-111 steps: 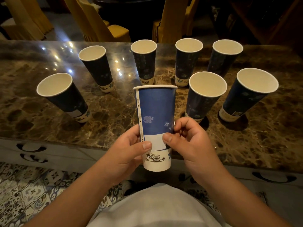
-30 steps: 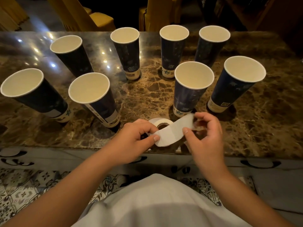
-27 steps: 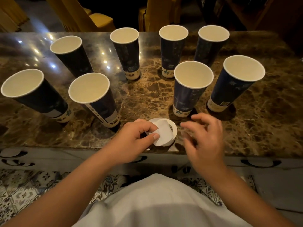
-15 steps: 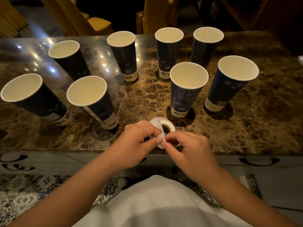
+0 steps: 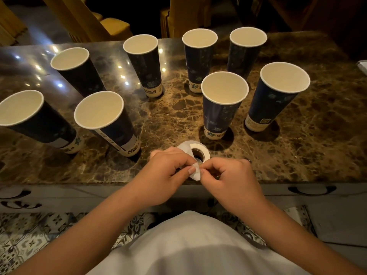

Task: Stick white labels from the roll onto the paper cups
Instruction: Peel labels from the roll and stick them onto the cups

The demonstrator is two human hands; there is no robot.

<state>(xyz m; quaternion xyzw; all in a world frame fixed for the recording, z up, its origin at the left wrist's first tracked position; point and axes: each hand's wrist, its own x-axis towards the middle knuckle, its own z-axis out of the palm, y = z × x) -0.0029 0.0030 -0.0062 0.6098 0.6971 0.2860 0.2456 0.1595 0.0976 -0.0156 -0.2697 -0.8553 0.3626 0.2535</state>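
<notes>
A white label roll (image 5: 198,151) lies flat near the front edge of the marble table (image 5: 317,155). Its loose strip end (image 5: 195,172) curls toward me. My left hand (image 5: 166,175) pinches that strip end between thumb and forefinger. My right hand (image 5: 232,181) pinches the same end from the right, fingertips meeting the left hand's. Several dark blue paper cups stand upright around the roll. The near-left cup (image 5: 111,124) and the far-left cup (image 5: 35,122) each show a white label low on the side. The cup just behind the roll (image 5: 220,108) shows none.
More cups stand at the back (image 5: 145,64) and at the right (image 5: 272,96). Yellow chairs (image 5: 111,26) stand behind the table. A white object (image 5: 363,66) peeks in at the right edge. Drawer fronts with dark handles (image 5: 311,190) run below the tabletop.
The cup I held is now standing at the near left with its label on. The long strip pulled out earlier has curled back, and both hands have closed on its end by the roll.
</notes>
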